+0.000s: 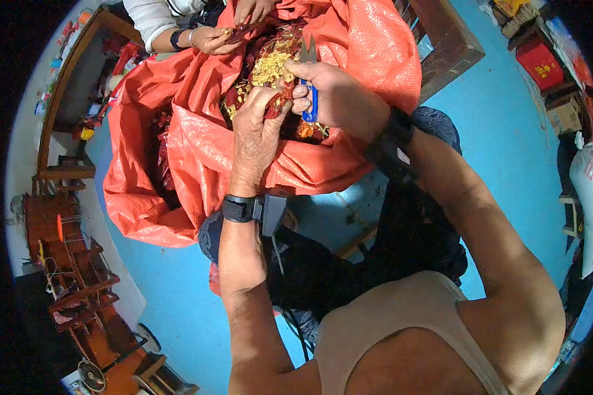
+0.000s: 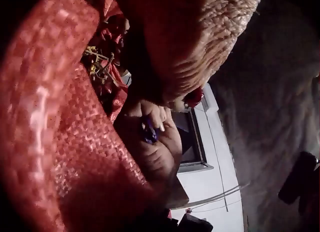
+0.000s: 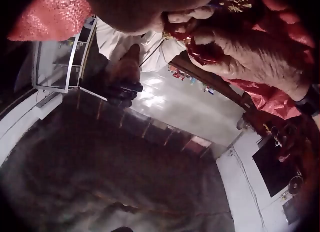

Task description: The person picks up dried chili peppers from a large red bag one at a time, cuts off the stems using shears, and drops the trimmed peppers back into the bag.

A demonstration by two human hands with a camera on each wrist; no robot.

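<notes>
In the head view my left hand [image 1: 258, 128] pinches dried red peppers [image 1: 277, 105] over an orange-red woven sack [image 1: 204, 145]. Just right of it, my right hand [image 1: 329, 92] grips blue-handled scissors [image 1: 313, 105], blades pointing up and away from me. Both hands nearly meet at the peppers. Below them in the sack's mouth lie yellow seeds [image 1: 270, 66] and dark red pepper pieces. The left wrist view shows my left hand [image 2: 195, 47] close up, with the scissors' handle [image 2: 149, 131] in my right hand [image 2: 157, 152] beyond. Red pepper [image 3: 202, 54] shows at my left fingers in the right wrist view.
Across the sack, another person's hands [image 1: 214, 41] hold something small and dark. A wooden frame [image 1: 451, 46] stands right of the sack on the blue floor [image 1: 514, 178]. Wooden furniture [image 1: 79, 276] lines the left side; a red box [image 1: 539, 62] and white sack [image 1: 588, 197] are at right.
</notes>
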